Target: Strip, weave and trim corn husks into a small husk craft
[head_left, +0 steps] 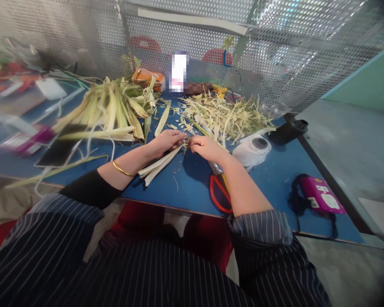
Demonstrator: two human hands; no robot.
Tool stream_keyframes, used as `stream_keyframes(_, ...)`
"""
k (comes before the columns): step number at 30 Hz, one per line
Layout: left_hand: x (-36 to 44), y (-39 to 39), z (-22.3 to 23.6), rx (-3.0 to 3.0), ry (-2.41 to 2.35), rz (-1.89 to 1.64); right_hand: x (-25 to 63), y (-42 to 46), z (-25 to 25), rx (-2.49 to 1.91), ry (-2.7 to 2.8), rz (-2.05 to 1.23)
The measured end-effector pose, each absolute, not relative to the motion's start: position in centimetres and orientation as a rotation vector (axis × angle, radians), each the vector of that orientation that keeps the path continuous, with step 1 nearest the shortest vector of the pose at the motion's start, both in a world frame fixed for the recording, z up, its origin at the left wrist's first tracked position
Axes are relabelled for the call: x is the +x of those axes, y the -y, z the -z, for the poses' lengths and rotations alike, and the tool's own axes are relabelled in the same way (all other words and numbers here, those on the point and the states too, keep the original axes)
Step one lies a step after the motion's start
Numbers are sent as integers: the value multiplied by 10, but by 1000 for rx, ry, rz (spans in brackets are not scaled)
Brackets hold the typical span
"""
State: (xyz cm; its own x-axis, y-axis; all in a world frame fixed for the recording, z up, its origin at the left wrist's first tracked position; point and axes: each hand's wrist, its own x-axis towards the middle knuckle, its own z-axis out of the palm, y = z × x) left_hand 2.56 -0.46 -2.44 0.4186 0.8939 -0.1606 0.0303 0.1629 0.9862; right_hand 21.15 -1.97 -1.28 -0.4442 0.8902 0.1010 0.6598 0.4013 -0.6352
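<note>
My left hand (pixel 168 141) and my right hand (pixel 205 147) meet over the blue table, both with fingers pinched together. Between them is the narrow end of a bundle of pale dry corn husk strips (pixel 162 164), whose wide ends point toward me at the left. My left fingers grip this end; what exactly my right fingertips pinch there is too small to tell. Under my right forearm lie scissors (pixel 213 192) with red and yellow handles, partly hidden. A cone of white thread (pixel 251 151) lies right of my right hand.
Long corn husks (pixel 112 104) are heaped at the left, over a dark tablet-like slab (pixel 59 147). Shredded husk (pixel 225 117) is piled behind my hands. A black cylinder (pixel 288 131) and a magenta box with a strap (pixel 321 195) are at the right. A perforated metal screen (pixel 192 36) borders the back.
</note>
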Motion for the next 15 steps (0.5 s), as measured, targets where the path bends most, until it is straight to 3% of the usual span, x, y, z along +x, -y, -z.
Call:
stream_keyframes(7, 28, 7, 23, 1388, -1028, -757, 215, 21, 8, -1223, 2009, -807)
stream_keyframes(15, 32, 10, 25, 1394, -1091, -740, 210, 28, 4, -966, 1598, -1357)
